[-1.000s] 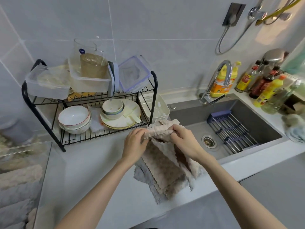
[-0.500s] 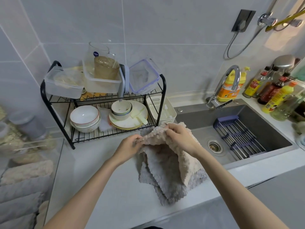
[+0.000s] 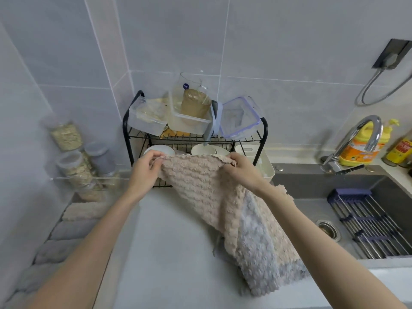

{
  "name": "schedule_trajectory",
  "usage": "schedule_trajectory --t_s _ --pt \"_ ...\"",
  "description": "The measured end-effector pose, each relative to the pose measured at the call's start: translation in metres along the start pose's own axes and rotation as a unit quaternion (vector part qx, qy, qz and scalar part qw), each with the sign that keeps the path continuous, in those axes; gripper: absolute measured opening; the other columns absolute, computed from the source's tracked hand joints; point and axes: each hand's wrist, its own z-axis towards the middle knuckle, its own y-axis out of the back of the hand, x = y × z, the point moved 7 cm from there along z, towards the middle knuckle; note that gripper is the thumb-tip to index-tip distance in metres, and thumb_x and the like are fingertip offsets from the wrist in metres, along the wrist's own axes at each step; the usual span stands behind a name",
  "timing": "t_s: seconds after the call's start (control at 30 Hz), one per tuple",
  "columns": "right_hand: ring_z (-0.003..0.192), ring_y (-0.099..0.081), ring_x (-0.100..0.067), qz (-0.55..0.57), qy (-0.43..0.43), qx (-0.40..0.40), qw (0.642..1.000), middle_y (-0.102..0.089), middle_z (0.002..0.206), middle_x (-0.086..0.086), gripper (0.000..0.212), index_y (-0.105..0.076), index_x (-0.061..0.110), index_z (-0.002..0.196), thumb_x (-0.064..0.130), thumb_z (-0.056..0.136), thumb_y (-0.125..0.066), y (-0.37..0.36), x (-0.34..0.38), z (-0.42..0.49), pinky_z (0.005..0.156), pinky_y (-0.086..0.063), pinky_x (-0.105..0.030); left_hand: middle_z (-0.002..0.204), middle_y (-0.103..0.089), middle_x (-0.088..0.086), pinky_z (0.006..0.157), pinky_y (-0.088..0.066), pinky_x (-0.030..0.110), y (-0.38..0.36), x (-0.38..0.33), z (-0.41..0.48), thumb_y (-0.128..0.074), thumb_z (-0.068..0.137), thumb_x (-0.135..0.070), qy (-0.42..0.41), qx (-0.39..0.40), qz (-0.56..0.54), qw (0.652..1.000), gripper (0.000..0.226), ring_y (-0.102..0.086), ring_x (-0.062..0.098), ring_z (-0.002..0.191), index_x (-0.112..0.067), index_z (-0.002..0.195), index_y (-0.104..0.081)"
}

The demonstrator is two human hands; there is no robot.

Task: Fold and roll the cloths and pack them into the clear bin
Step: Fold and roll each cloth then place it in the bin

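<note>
A: Head view, where's the cloth?
B: Left hand (image 3: 146,168) and right hand (image 3: 242,169) each pinch a top corner of the beige cloth (image 3: 200,186), held above the counter (image 3: 167,241)
A: Progress?
B: Several rolls (image 3: 82,210) sit in the clear bin (image 3: 89,178); this and the grey cloth (image 3: 256,248), 2 at least, look unfolded

The pale grey tabletop (image 3: 169,253) carries a black wire dish rack (image 3: 126,139) at 12 o'clock against the tiled wall, with a white caddy (image 3: 265,161) just beside it at 1. Lidded jars (image 3: 64,134) of grain stand at 10. The clear bin (image 3: 89,179) sits at 9, with rolled cloths (image 3: 82,210) in a row inside. A dark sink (image 3: 334,190) is set in at 3, and a yellow detergent bottle (image 3: 361,146) is behind its faucet (image 3: 356,139) at 2. At 4, a grey cloth (image 3: 258,253) lies near the front edge under the trailing end of a beige cloth (image 3: 200,186).
</note>
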Motion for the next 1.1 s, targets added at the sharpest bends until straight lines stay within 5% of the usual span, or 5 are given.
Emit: schedule_trajectory --t_s 0.23,0.43,0.63,0.83,1.1 --pt "0.051 -0.039 -0.01 0.024 0.1 -0.056 0.993 -0.057 0.066 -0.006 0.014 -0.056 0.015 0.078 0.005 0.086 -0.049 -0.01 0.041 0.01 0.05 -0.029 -0.022 0.089 -0.06 -0.016 0.061 -0.039 0.006 0.067 -0.013 -0.023 -0.047 0.097 -0.011 -0.035 -0.111 0.016 0.993 0.015 -0.053 -0.012 0.071 -0.019 0.099 -0.06" --pt "0.054 -0.032 -0.013 -0.014 0.074 -0.027 0.997 -0.041 0.058 -0.008 0.019 -0.048 0.002 0.07 0.007 0.088 -0.047 -0.037 0.0 0.001 0.053 -0.024 -0.029 0.085 -0.065 -0.006 0.063 -0.046 0.034 0.063 0.006 -0.067 -0.052 0.095 -0.019 -0.003 -0.097 -0.017 0.995 0.017 -0.058 0.023 0.075 -0.033 0.094 -0.06" --pt "0.058 -0.041 -0.017 -0.101 -0.016 0.116 0.988 -0.044 0.061 -0.007 0.02 -0.044 0.009 0.066 0.004 0.085 -0.048 -0.087 -0.075 -0.03 0.056 -0.03 -0.032 0.088 -0.067 -0.02 0.061 -0.046 0.01 0.024 0.053 -0.121 -0.054 0.094 -0.012 0.096 -0.013 -0.018 0.995 0.022 -0.063 0.001 0.078 -0.032 0.09 -0.062" --pt "0.06 -0.046 -0.006 -0.172 -0.06 0.29 0.94 -0.049 0.064 0.007 0.036 -0.059 0.027 0.12 0.011 0.09 -0.047 -0.127 -0.113 -0.07 0.05 -0.034 -0.012 0.095 -0.066 -0.015 0.076 -0.049 0.027 -0.015 0.076 -0.16 -0.049 0.096 -0.02 0.102 0.153 0.186 0.965 0.015 -0.06 -0.001 0.087 -0.026 0.098 -0.063" --pt "0.059 -0.044 -0.004 -0.181 -0.064 0.368 0.91 -0.054 0.074 0.004 0.043 -0.051 0.025 0.133 0.015 0.092 -0.045 -0.151 -0.124 -0.079 0.05 -0.034 -0.012 0.118 -0.062 -0.006 0.074 -0.045 0.021 -0.032 0.114 -0.2 -0.041 0.099 -0.011 0.192 0.214 0.301 0.909 0.028 -0.058 0.01 0.103 -0.022 0.117 -0.059"
